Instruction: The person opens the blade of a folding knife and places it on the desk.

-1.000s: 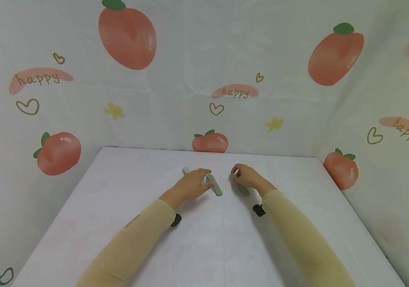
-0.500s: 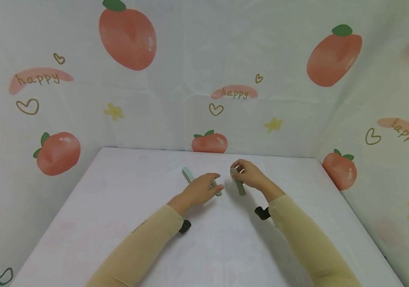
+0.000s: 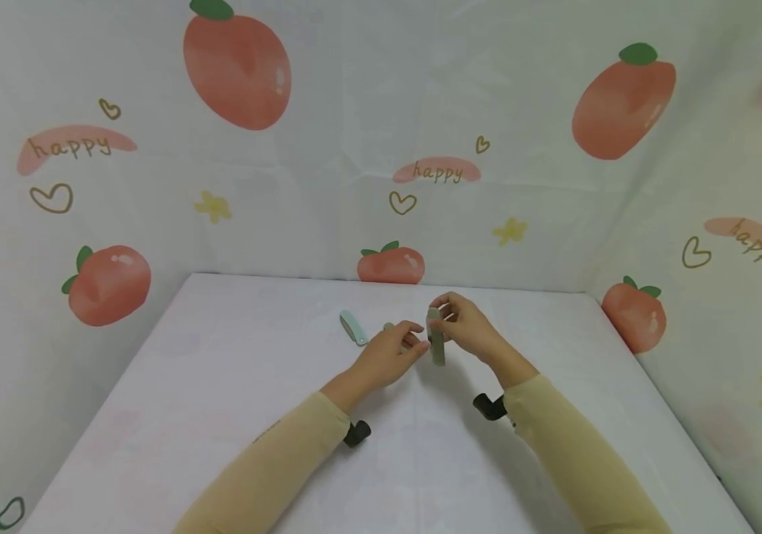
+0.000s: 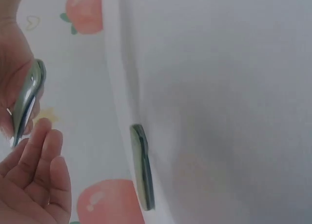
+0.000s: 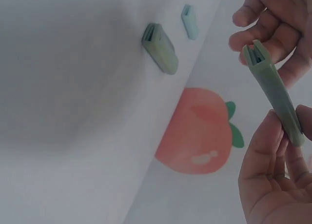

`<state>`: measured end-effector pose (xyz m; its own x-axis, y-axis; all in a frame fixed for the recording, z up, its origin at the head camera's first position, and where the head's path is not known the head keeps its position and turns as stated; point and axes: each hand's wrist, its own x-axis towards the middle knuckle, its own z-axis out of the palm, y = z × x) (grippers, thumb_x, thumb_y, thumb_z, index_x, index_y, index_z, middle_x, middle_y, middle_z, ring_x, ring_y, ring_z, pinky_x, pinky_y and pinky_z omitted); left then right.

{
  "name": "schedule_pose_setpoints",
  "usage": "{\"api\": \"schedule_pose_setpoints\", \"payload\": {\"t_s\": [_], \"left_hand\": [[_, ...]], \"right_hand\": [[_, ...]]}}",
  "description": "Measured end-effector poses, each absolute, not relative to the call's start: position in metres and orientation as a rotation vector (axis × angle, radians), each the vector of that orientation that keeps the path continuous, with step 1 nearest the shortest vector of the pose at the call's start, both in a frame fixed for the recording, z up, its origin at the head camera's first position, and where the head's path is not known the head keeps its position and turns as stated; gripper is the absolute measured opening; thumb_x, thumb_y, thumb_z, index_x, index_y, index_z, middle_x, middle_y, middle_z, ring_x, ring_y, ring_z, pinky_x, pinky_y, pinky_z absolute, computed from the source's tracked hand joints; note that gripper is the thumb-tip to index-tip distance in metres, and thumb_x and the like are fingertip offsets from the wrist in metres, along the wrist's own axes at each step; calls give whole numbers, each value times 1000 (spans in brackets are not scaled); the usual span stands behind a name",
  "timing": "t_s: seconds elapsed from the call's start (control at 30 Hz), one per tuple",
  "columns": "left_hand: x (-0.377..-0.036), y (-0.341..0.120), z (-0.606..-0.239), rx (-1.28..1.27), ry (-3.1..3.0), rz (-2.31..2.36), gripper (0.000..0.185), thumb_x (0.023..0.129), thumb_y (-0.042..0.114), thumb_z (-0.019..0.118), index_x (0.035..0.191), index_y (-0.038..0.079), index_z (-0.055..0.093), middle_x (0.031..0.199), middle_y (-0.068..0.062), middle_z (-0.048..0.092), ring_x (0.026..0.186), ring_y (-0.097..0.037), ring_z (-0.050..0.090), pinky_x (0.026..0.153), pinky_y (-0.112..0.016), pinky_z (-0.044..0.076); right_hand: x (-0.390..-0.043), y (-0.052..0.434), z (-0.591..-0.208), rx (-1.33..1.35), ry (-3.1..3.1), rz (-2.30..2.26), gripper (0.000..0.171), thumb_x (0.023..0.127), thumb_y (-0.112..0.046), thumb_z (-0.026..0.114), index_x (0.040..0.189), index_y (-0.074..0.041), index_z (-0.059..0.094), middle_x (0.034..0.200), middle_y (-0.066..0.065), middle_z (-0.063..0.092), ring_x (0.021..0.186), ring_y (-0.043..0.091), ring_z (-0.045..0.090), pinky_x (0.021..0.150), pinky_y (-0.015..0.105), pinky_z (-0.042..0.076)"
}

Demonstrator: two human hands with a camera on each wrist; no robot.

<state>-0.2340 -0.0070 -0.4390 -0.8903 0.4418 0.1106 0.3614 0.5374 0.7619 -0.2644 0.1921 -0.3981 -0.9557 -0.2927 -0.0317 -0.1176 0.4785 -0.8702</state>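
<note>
A green folding knife (image 3: 437, 350) is held up off the table by my right hand (image 3: 469, 326), which pinches one end between thumb and fingers. In the right wrist view, the slot in the handle of this knife (image 5: 275, 90) faces up. Beside it my left hand (image 3: 386, 359) has its fingers loosely bent and nothing in them. Its fingertips come close to the knife; whether they touch it I cannot tell. A second green folding knife (image 5: 162, 50) lies on the table, mostly behind my left hand in the head view. Farther left lies a pale mint folding knife (image 3: 353, 328).
The white-covered table (image 3: 274, 311) meets a cloth backdrop (image 3: 327, 208) printed with red fruit, hearts and words. Black camera mounts (image 3: 490, 406) stick out under both sleeves.
My right hand has lifted the green folding knife from the table and turned it more upright. My left hand has moved right towards it, uncovering the mint knife.
</note>
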Motion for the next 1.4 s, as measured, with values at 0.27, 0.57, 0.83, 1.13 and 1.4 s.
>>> {"api": "schedule_pose_setpoints", "payload": {"t_s": [0.27,0.57,0.83,1.13,1.4], "left_hand": [[-227,-5,-432,705,2638,1440,39,102,37,59,130,9,58,103,2,67,97,-14,66,82,-32,52],[-226,-6,-432,669,2618,1504,25,101,33,61,113,12,58,98,4,66,88,-10,63,76,-27,51],[-225,-11,-430,703,2517,1571,21,101,32,62,106,12,56,88,1,66,72,-10,58,63,-24,47],[-224,-14,-430,777,2519,1509,16,105,28,55,100,13,58,84,5,64,75,-10,60,66,-26,49],[-223,-15,-433,776,2510,1542,17,105,24,53,97,11,59,90,-2,68,86,-10,65,74,-30,51]], "right_hand": [[-258,191,-395,-348,2521,-1568,32,97,-10,67,124,0,53,100,16,62,90,24,63,76,36,58],[-250,191,-393,-399,2412,-1659,30,96,-9,68,122,0,55,93,12,61,87,21,62,77,38,58],[-245,189,-394,-454,2328,-1714,27,97,-8,66,120,1,55,91,12,60,86,23,63,78,40,59],[-241,186,-397,-480,2300,-1691,27,98,-12,65,119,3,56,103,14,58,90,25,65,78,40,59],[-240,186,-397,-511,2282,-1675,24,99,-11,64,116,3,56,100,13,59,90,23,66,78,40,58]]}}
